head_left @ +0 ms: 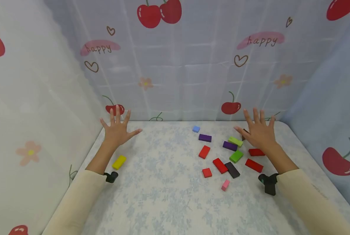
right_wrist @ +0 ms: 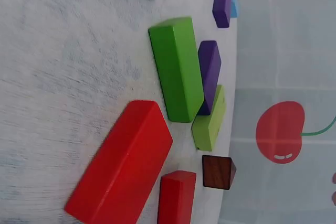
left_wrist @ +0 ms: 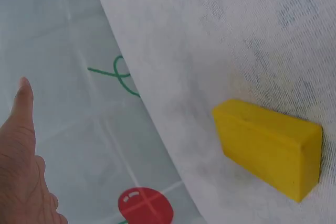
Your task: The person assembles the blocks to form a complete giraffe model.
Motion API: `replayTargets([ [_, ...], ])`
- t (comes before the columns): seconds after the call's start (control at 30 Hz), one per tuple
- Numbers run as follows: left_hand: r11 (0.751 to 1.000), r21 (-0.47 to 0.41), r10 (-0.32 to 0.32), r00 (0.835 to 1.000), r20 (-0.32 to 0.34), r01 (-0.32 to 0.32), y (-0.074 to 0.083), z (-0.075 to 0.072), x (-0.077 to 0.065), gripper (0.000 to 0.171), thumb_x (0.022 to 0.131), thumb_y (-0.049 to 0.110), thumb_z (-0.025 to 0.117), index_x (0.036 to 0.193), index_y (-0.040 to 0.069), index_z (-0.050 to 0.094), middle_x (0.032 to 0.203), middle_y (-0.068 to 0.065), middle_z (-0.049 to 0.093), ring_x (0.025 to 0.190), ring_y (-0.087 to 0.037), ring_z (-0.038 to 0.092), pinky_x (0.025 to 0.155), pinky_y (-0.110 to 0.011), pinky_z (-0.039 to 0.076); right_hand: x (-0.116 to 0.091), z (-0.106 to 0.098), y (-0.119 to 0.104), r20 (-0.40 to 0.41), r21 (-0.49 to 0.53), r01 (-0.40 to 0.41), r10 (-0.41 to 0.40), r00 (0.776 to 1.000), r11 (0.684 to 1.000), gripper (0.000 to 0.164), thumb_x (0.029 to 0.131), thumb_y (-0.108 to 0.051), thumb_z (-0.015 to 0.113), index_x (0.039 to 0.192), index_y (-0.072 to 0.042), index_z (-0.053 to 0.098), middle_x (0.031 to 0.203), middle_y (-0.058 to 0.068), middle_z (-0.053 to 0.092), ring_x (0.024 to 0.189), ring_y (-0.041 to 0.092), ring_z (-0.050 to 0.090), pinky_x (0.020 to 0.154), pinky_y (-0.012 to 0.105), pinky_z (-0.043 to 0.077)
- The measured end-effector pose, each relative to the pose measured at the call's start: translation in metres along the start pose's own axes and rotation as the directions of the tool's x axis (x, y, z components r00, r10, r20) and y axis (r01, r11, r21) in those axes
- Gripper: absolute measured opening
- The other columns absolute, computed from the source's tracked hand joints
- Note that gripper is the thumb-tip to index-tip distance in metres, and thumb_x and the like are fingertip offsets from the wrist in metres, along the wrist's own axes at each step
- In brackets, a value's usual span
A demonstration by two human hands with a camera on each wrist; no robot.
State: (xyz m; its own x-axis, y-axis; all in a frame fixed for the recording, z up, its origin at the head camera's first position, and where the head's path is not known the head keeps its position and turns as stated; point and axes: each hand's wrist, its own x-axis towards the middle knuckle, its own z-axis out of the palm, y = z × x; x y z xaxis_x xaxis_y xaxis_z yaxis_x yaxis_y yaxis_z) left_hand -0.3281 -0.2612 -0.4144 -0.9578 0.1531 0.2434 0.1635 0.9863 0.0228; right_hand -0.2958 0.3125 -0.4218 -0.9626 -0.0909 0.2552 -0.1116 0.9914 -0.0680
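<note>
My left hand (head_left: 115,133) is raised with its fingers spread wide and holds nothing. A yellow block (head_left: 119,162) lies on the table beside the left wrist, and it shows large in the left wrist view. My right hand (head_left: 261,133), also spread and holding nothing, hovers at the far right over the table. Near it lie a light green block (head_left: 235,141), a purple block (head_left: 230,146), a green block (head_left: 236,156) and two red blocks (head_left: 254,165). A brown wooden block (right_wrist: 218,172) is mostly hidden behind the right thumb in the head view.
More blocks lie right of the middle: another purple block (head_left: 205,138), a small blue block (head_left: 196,129), a black block (head_left: 232,170), a pink block (head_left: 225,185) and several red ones. Cherry-printed curtains (head_left: 181,71) enclose the patterned table (head_left: 157,182) at the back and sides.
</note>
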Motion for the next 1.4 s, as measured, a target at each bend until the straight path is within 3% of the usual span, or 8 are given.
replayTargets([
  [0.23, 0.991, 0.008, 0.137, 0.990, -0.034, -0.137, 0.044, -0.002, -0.010, 0.104, 0.088, 0.076, 0.057, 0.165, 0.021, 0.013, 0.167, -0.026, 0.000, 0.153, -0.047, 0.005, 0.110, -0.078, 0.013, -0.027, -0.011, -0.008, -0.012, 0.093, 0.060, -0.059, 0.998, 0.994, 0.083, 0.101, -0.050, 0.057, 0.158, 0.002, 0.026, 0.153, 0.036, 0.033, 0.141, 0.054, 0.031, 0.108, 0.077, 0.018],
  [0.37, 0.979, -0.013, 0.202, 0.979, -0.005, -0.202, 0.071, 0.001, -0.020, 0.101, 0.090, 0.074, 0.056, 0.165, 0.019, 0.017, 0.166, -0.026, 0.009, 0.152, -0.044, 0.016, 0.113, -0.071, 0.021, -0.047, -0.018, -0.015, -0.047, 0.149, 0.121, -0.115, 0.992, 0.981, 0.062, 0.099, -0.036, 0.065, 0.141, 0.007, 0.052, 0.129, 0.030, 0.060, 0.108, 0.046, 0.060, 0.093, 0.065, 0.047],
  [0.47, 0.967, -0.055, 0.252, 0.967, 0.021, -0.251, 0.090, 0.005, -0.030, 0.097, 0.092, 0.072, 0.056, 0.164, 0.017, 0.022, 0.165, -0.025, 0.019, 0.150, -0.041, 0.025, 0.112, -0.065, 0.031, -0.062, -0.021, -0.023, -0.019, 0.221, 0.120, -0.119, 0.993, 0.968, 0.053, 0.098, -0.032, 0.068, 0.134, 0.006, 0.060, 0.118, 0.028, 0.067, 0.087, 0.039, 0.066, 0.079, 0.056, 0.056],
  [0.53, 0.954, -0.102, 0.286, 0.958, 0.037, -0.281, 0.104, 0.007, -0.037, 0.094, 0.092, 0.070, 0.057, 0.163, 0.017, 0.026, 0.164, -0.023, 0.024, 0.146, -0.040, 0.035, 0.103, -0.059, 0.044, -0.072, -0.021, -0.029, 0.005, 0.259, 0.108, -0.113, 0.994, 0.960, 0.053, 0.098, -0.030, 0.070, 0.135, 0.006, 0.060, 0.124, 0.030, 0.065, 0.092, 0.043, 0.068, 0.081, 0.057, 0.056],
  [0.67, 0.922, -0.240, 0.330, 0.941, 0.078, -0.303, 0.134, 0.013, -0.048, 0.084, 0.092, 0.065, 0.062, 0.157, 0.016, 0.041, 0.159, -0.017, 0.037, 0.138, -0.036, 0.048, 0.087, -0.050, 0.056, -0.090, -0.020, -0.039, 0.026, 0.299, 0.102, -0.116, 0.993, 0.949, 0.050, 0.094, -0.026, 0.074, 0.131, 0.006, 0.063, 0.096, 0.022, 0.072, 0.084, 0.040, 0.067, 0.081, 0.057, 0.056],
  [0.8, 0.891, -0.343, 0.355, 0.928, 0.115, -0.299, 0.163, 0.025, -0.047, 0.075, 0.093, 0.063, 0.063, 0.149, 0.014, 0.054, 0.151, -0.011, 0.051, 0.135, -0.028, 0.053, 0.095, -0.047, 0.054, -0.106, -0.015, -0.045, 0.053, 0.334, 0.091, -0.115, 0.992, 0.938, 0.046, 0.091, -0.024, 0.078, 0.126, 0.005, 0.068, 0.075, 0.009, 0.067, 0.063, 0.021, 0.057, 0.061, 0.039, 0.056],
  [1.1, 0.823, -0.519, 0.364, 0.915, 0.172, -0.229, 0.214, 0.048, -0.033, 0.059, 0.092, 0.050, 0.072, 0.137, 0.012, 0.066, 0.127, -0.008, 0.069, 0.107, -0.023, 0.067, 0.072, -0.033, 0.056, -0.118, 0.007, -0.051, 0.210, 0.329, -0.002, -0.071, 0.975, 0.944, 0.044, 0.086, -0.026, 0.083, 0.117, 0.002, 0.072, 0.088, 0.007, 0.071, 0.079, 0.022, 0.064, 0.066, 0.038, 0.059],
  [1.4, 0.866, -0.466, 0.314, 0.921, 0.229, -0.179, 0.250, 0.066, -0.025, 0.058, 0.089, 0.050, 0.076, 0.130, 0.010, 0.069, 0.120, -0.004, 0.071, 0.104, -0.017, 0.066, 0.077, -0.029, 0.056, -0.120, 0.022, -0.051, 0.295, 0.315, -0.002, -0.096, 0.951, 0.949, 0.037, 0.079, -0.029, 0.088, 0.101, -0.002, 0.073, 0.075, 0.000, 0.063, 0.069, 0.016, 0.056, 0.062, 0.034, 0.052],
])
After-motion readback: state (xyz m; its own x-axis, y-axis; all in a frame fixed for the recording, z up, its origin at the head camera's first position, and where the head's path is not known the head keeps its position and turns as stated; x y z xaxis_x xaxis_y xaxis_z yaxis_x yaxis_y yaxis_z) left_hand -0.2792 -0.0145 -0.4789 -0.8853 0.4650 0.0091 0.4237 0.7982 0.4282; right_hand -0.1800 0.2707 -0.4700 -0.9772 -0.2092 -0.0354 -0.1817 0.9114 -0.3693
